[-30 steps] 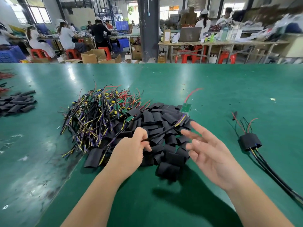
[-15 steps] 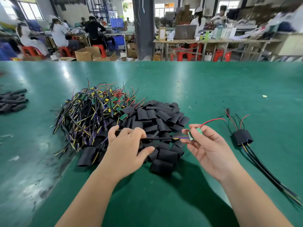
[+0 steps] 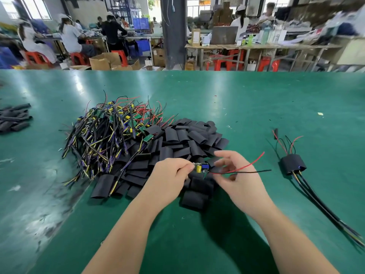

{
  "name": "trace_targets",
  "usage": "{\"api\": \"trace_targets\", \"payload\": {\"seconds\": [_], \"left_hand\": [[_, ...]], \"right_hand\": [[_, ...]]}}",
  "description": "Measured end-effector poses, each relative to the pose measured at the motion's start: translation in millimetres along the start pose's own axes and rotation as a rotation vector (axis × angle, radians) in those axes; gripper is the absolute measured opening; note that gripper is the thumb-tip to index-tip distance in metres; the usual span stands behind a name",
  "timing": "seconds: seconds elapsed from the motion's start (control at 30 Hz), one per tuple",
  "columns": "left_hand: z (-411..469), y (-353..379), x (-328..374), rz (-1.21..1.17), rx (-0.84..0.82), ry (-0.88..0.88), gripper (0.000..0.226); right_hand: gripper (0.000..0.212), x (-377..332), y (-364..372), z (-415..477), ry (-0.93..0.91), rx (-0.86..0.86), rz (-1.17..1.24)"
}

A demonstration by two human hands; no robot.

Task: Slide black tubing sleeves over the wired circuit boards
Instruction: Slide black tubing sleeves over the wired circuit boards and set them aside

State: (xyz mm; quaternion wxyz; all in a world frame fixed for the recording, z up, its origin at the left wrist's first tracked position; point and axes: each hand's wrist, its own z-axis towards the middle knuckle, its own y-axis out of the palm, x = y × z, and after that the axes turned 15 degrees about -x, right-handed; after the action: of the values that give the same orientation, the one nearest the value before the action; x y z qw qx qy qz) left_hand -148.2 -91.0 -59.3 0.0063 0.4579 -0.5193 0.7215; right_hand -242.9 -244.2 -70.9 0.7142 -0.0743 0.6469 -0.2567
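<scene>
My left hand (image 3: 169,178) pinches a small wired circuit board (image 3: 201,168) with a yellow and a blue part, held just above the heap of black tubing sleeves (image 3: 183,143). A red and a black wire (image 3: 245,169) run from the board to the right, across my right hand (image 3: 240,178). That hand's fingers are loosely curled around the wires close to the board. To the left lies a tangled pile of wired circuit boards (image 3: 110,133) with black, yellow and red leads.
Two sleeved boards (image 3: 293,164) with long black cables lie at the right on the green table (image 3: 256,99). A smaller heap of sleeves (image 3: 14,118) lies at the far left. Beyond the table, people sit at workbenches among red stools and cartons.
The board passed from my right hand's fingers to my left hand's pinch, and my left hand let go of the cable. The board's wires now trail right across my right hand.
</scene>
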Motion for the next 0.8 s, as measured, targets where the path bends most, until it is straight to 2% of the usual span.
{"api": "trace_targets", "payload": {"seconds": [0.07,0.13,0.4,0.43,0.5,0.6,0.7,0.77,0.8], "left_hand": [[-2,-2,-8,-0.004,0.034,-0.048,0.022],[-3,-4,-15,0.013,0.042,-0.072,0.023],[-6,-8,-24,0.06,0.127,-0.117,0.025],[-6,-10,-24,0.052,0.16,-0.121,0.025],[-7,-13,-23,0.025,0.226,-0.134,0.026],[-9,-17,-24,0.006,0.291,-0.133,0.027],[-10,-19,-26,0.019,0.318,-0.121,0.027],[-9,-20,-27,0.029,0.324,-0.109,0.026],[-10,-19,-28,0.03,0.322,-0.103,0.026]], "right_hand": [[0.034,4,3,2,0.026,-0.087,-0.27],[0.033,8,9,5,0.049,-0.201,-0.443],[0.02,0,18,11,0.052,-0.353,-0.546],[0.017,0,17,11,0.022,-0.34,-0.568],[0.032,0,17,8,-0.014,-0.238,-0.564],[0.04,4,10,7,0.006,-0.009,-0.368],[0.045,7,-3,8,0.074,0.09,0.075],[0.034,7,-11,8,0.077,0.125,0.37],[0.035,7,-14,7,0.066,0.143,0.504]]}}
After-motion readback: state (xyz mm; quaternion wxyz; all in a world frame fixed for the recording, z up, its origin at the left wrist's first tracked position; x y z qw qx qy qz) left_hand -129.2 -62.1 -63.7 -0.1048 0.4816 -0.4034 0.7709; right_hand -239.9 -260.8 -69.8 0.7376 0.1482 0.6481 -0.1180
